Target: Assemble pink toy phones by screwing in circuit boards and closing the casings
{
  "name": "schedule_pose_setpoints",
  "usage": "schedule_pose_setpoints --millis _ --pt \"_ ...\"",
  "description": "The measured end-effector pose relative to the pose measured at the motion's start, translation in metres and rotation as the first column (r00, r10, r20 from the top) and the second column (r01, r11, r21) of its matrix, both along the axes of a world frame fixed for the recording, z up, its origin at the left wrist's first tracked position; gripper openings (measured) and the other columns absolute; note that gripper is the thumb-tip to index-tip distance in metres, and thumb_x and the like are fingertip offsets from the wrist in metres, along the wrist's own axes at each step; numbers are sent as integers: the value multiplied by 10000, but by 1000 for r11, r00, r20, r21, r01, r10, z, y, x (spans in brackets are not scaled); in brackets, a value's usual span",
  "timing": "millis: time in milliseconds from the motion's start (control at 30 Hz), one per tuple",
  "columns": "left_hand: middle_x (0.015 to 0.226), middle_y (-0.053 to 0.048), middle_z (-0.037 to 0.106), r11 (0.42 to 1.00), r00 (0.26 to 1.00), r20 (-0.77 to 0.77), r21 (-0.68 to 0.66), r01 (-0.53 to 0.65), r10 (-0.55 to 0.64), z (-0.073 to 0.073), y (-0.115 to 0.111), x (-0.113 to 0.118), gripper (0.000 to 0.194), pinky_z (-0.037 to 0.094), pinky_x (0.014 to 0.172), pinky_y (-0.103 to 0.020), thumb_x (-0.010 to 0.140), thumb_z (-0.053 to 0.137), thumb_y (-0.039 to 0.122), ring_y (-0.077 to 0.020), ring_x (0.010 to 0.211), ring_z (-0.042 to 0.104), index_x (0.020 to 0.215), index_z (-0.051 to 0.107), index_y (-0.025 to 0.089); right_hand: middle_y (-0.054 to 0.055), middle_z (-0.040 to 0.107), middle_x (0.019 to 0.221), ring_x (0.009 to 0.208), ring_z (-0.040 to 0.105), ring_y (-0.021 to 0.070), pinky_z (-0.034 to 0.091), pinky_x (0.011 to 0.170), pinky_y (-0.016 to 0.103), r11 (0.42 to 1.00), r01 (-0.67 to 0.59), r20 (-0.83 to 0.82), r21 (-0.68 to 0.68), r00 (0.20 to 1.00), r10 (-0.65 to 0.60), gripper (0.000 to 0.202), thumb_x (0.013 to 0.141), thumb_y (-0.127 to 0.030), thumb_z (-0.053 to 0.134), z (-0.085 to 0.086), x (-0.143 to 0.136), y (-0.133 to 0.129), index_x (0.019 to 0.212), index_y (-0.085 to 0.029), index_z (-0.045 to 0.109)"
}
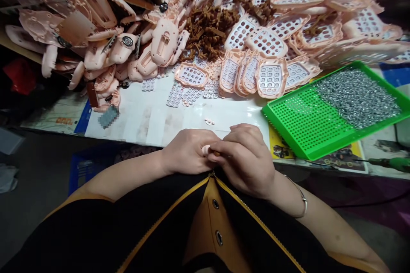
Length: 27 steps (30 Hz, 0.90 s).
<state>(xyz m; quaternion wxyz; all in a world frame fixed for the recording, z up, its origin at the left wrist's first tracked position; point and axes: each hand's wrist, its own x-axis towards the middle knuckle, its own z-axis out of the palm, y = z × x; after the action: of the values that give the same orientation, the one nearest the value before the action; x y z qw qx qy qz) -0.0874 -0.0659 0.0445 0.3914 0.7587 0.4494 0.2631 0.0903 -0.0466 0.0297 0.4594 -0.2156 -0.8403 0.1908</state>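
My left hand (188,151) and my right hand (248,158) meet at the table's front edge, close to my body. Both are closed around a small pale pink plastic piece (206,150). Fingers cover most of the piece, so its full shape is hidden. The right thumb and fingertips press against it from the right. Just beyond my hands, a few tiny pink parts (209,121) lie on the white table surface (141,115).
Behind are piled pink plastic shells (163,42), brown pieces (205,30) and pink frames with grid panels (272,77). A green tray (301,136) of metal screws (361,98) stands right. A green-handled tool (392,163) lies at the right edge.
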Motion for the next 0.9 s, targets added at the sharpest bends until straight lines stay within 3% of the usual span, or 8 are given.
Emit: schedule_pose_setpoints --millis 67,167,300,433,667,800,900 --pt "717 -34 685 999 1000 4 46 -23 23 -1 0 -2 235 485 632 -235 840 619 369 -136 675 637 715 635 170 33 633 795 737 557 175 486 786 378 1000 -11 9 22 1000 11 100 905 -191 596 6 -3 4 1006 -191 599" --pt "831 -75 737 998 988 155 66 -10 -1 -6 1 -9 197 534 694 -251 819 684 342 -162 762 691 884 698 156 36 634 814 741 586 179 493 682 336 995 -14 -35 -102 999 11 155 921 -294 601 10 3 10 1047 -208 573" --pt "956 -115 754 994 953 304 94 -52 21 -10 5 -17 267 569 760 -271 767 753 216 -186 849 724 1022 710 151 44 647 849 753 622 182 510 653 318 972 -2 0 -236 1000 2 317 842 -372 712 7 19 11 1075 -206 575" --pt "965 -99 766 972 958 288 226 -60 -8 -7 9 -18 295 573 797 -268 737 765 172 -181 883 728 1027 713 181 49 661 848 752 625 169 516 660 303 985 -9 44 -175 999 17 240 877 -276 671 7 22 8 1080 -189 578" --pt "964 -101 776 957 978 197 289 10 -70 -3 7 -18 263 579 840 -303 748 736 211 -200 904 737 1008 712 185 37 663 796 715 610 152 505 630 281 994 -42 26 -106 999 45 152 891 -123 573 1 14 3 1024 -194 595" --pt "931 -93 778 961 986 164 276 -23 -24 0 6 -13 218 577 801 -292 757 732 236 -192 862 735 970 728 186 48 655 784 698 600 161 509 624 294 1000 -5 -26 -24 1000 4 205 861 -78 578 -1 9 -2 1037 -184 583" --pt "904 -92 773 982 971 240 181 -54 10 3 6 -13 224 570 762 -284 740 758 224 -187 822 726 957 736 172 51 654 777 677 591 160 506 622 297 1000 -5 -36 14 999 5 191 859 -84 584 7 5 2 1027 -174 592"
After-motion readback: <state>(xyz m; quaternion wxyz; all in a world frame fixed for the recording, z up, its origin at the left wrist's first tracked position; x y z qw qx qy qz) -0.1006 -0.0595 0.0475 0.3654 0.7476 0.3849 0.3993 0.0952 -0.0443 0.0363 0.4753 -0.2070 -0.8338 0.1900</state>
